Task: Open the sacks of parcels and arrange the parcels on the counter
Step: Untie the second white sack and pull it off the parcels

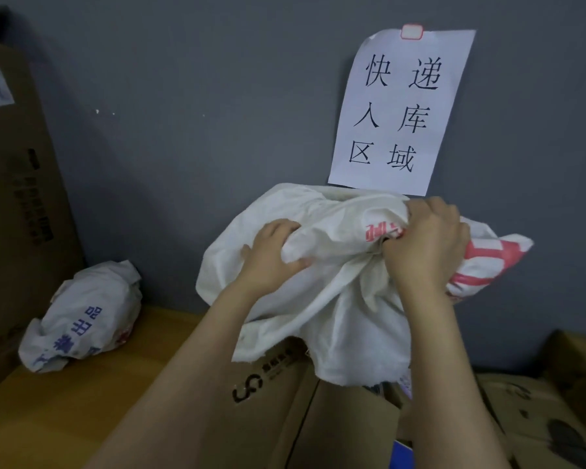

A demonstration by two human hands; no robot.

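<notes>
Wall [183, 96] of plain grey fills most of your view. Against it on your left stands a tall brown carton [17, 214] with dark print down its side and a label near the top.

Next in size is the white sack [335, 299] with red print, which you hold up in front of the wall. Its loose cloth hangs down over an open carton [271, 394] that bears a black logo. More flattened cardboard [538, 418] lies to the right of that carton.

The yellowish table [82, 401] shows at lower left. A paper sign [400, 110] with six large black characters is stuck to the wall just above the sack, fixed at its top edge by a small red-edged tab [412, 32].

A second sack [82, 316], crumpled and printed in blue, lies on the table at the foot of the tall carton, well apart from the one you hold.

Your left hand [271, 258] has its grip closed round a fold of the white sack, fingers curled into the cloth. Your right hand [427, 245] has its grip clenched on the bunched cloth beside the red print.
</notes>
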